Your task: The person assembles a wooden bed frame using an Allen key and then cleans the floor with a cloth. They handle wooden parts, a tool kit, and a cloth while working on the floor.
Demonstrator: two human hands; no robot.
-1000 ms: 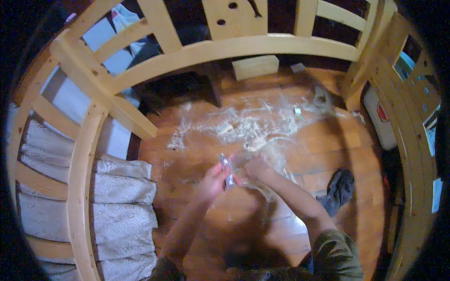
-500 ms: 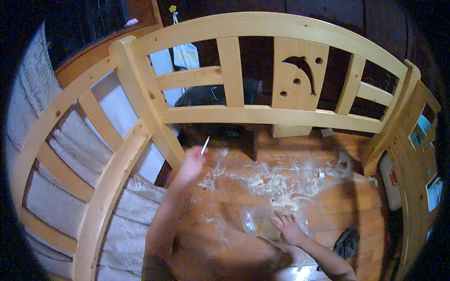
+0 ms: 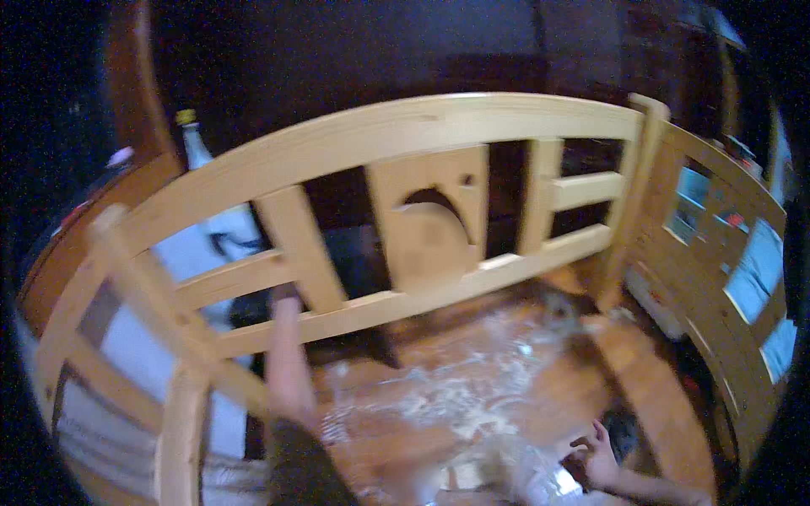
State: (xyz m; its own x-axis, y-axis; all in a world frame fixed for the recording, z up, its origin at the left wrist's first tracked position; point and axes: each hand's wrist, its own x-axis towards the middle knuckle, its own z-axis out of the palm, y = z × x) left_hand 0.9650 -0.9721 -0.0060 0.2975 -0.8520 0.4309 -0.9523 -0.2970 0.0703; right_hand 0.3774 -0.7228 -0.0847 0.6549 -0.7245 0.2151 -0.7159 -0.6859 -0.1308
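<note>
My left arm reaches forward to the lower rail of the pale wooden bed-style frame. My left hand is mostly behind a crossbar, in shadow; its fingers and anything in them are hidden. Low on the right, my right hand hovers over the floor, open, fingers apart and slightly bent, with nothing plainly in it. Beside it lies clear crinkled plastic, shiny and blurred. A dark bundle sits just behind the right hand. The dolphin cutout panel in the frame is partly smeared.
Pale shavings or dust cover the brown wooden floor inside the frame. A side panel with blue pictures stands at right. The left side rails run toward me. A cloth with a yellow hook hangs beyond the frame.
My view has swung to the right. My left hand, which held a thin white stick, has reached to the crossbar; the stick is no longer visible. My right hand has lifted off the plastic.
</note>
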